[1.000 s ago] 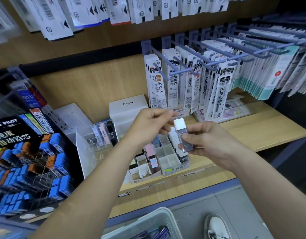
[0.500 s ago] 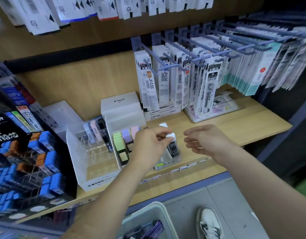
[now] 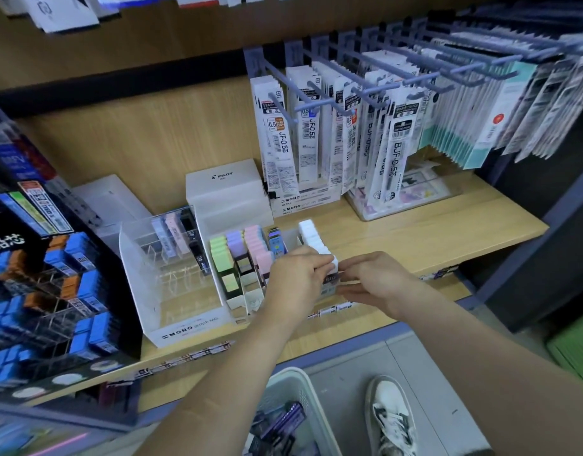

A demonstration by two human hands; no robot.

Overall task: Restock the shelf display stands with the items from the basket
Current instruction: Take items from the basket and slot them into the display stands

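Blue and orange lead packs fill the black tiered stand (image 3: 53,291) at the far left of the wooden shelf (image 3: 431,232). Next to it the clear MONO display stand (image 3: 171,278) holds only a few slim cases along its back row, the front slots bare. Right of that, the divided tray (image 3: 247,291) below the white PILOT box (image 3: 227,192) carries rows of green, lilac, pink and white-capped cases. Bare shelf board runs from the tray's right side to the shelf's right end, and along the front edge under both forearms. The left hand (image 3: 296,281) is curled, thumb and fingers pinched on the white cap of the lead case (image 3: 331,278) at the front of the white row; the right hand (image 3: 379,284) meets it from the other side, fingers pressed together against the case's dark body. Below, the white basket (image 3: 293,383) on the floor holds dark purple packs, beside a white shoe (image 3: 392,419).
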